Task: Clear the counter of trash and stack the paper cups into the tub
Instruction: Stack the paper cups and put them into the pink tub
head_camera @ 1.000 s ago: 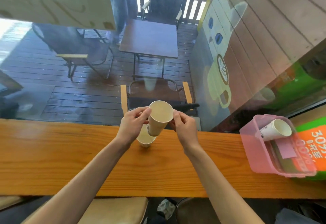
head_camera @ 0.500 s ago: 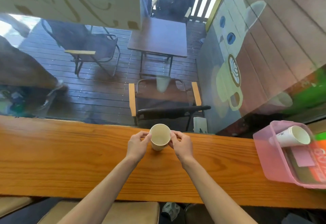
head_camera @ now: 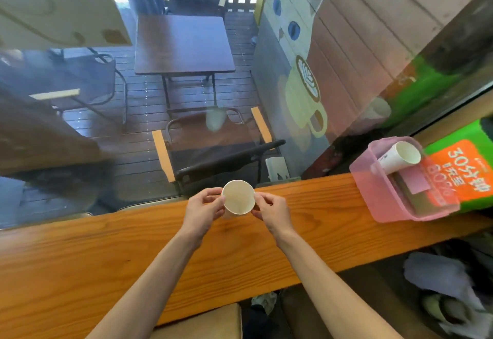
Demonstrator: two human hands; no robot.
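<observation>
An upright, empty cream paper cup [head_camera: 238, 196] stands on the wooden counter [head_camera: 106, 253] near the window. My left hand [head_camera: 204, 209] pinches its left rim and my right hand [head_camera: 272, 211] pinches its right rim. A lower cup it was set into is hidden beneath it. At the right end of the counter sits a pink translucent tub [head_camera: 373, 191] with a white paper cup [head_camera: 397, 157] lying on its side inside, mouth toward me.
A window pane runs along the counter's far edge. A green and orange sign [head_camera: 464, 167] stands behind the tub. A cushioned stool [head_camera: 202, 322] is under the counter's near edge, and bags [head_camera: 448, 290] lie on the floor at right.
Both hands lowered the tilted cup down onto the cup standing on the counter, so the two now sit nested and upright. The view shifted a little.
</observation>
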